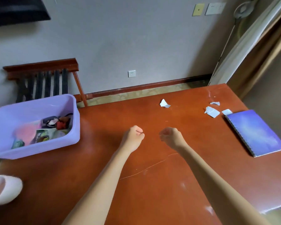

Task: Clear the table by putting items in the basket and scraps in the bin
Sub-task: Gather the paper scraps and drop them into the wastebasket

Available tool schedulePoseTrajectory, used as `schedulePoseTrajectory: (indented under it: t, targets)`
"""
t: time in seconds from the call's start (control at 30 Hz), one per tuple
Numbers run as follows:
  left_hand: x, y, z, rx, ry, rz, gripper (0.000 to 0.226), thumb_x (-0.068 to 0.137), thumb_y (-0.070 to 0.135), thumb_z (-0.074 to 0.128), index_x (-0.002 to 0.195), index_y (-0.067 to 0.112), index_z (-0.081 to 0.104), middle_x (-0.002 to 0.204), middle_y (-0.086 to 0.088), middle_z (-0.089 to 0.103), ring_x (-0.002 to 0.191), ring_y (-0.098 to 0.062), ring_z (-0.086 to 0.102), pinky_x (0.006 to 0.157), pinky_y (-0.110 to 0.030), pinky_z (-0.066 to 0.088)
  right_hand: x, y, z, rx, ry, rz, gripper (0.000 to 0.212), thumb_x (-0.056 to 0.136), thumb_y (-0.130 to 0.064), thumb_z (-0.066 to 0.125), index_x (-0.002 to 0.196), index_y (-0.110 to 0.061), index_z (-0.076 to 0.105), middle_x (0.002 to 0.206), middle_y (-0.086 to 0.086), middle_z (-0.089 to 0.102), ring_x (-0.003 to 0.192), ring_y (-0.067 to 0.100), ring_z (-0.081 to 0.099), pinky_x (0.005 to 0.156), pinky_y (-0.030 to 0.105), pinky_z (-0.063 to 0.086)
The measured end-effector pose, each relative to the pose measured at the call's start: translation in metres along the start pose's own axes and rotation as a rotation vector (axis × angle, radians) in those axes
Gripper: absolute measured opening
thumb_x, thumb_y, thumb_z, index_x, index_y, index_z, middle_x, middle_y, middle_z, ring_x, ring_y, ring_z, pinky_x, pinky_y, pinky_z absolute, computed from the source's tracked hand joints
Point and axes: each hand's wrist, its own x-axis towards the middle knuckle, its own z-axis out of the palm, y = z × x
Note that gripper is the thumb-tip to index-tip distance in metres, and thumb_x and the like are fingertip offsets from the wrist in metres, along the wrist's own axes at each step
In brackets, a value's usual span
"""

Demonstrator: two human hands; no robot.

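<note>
A lilac plastic basket [75, 111] sits at the table's left edge with several items inside. My left hand [133, 137] hovers over the middle of the red-brown table [152, 200], fingers curled shut with nothing seen in them. My right hand [170, 137] is beside it, fingers loosely curled and blurred. A blue spiral notebook [255, 132] lies at the right edge. Torn paper scraps lie beyond my hands: one [164, 103] in the middle far part, several more [212, 111] just left of the notebook's far corner. No bin is identifiable.
A pale pink rounded object [5, 189] rests at the table's left front edge. A thin wire or thread [149, 167] lies across the table under my arms. Behind the basket stands a wooden luggage rack [42, 78]. A curtain [250, 43] hangs at the far right.
</note>
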Motion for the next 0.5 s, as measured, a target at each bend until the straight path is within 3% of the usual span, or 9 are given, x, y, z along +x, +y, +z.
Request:
schedulePoseTrajectory:
  t: [0.13,0.3,0.5]
  targets:
    - [0.053,0.049,0.047,0.032,0.044,-0.036,0.029,0.092,0.021,0.054,0.118,0.009,0.057,0.120,-0.008,0.062,0.105,-0.024,0.061,0.082,-0.027,0.047,0.055,0.033,-0.048,-0.035,-0.029,-0.007,0.023,0.086,-0.008,0.051,0.101,-0.007,0.069,0.093,0.012,0.069,0.086,0.024,0.060,0.065,0.024,0.041]
    - [0.118,0.100,0.100,0.165,0.139,-0.084,0.038,0.091,0.018,0.055,0.127,0.007,0.050,0.133,-0.011,0.052,0.124,-0.024,0.048,0.100,-0.031,0.039,0.117,0.070,-0.110,-0.171,-0.069,-0.016,0.027,0.087,-0.008,0.052,0.110,-0.007,0.066,0.112,0.015,0.067,0.106,0.031,0.061,0.083,0.029,0.046]
    - [0.175,0.125,0.155,0.299,0.132,-0.073,0.050,0.091,0.011,0.051,0.139,0.006,0.035,0.148,-0.010,0.033,0.137,-0.025,0.032,0.108,-0.032,0.030,0.161,0.110,-0.154,-0.309,0.009,-0.056,0.034,0.084,-0.005,0.054,0.118,-0.005,0.057,0.123,0.017,0.051,0.103,0.037,0.058,0.084,0.034,0.046]
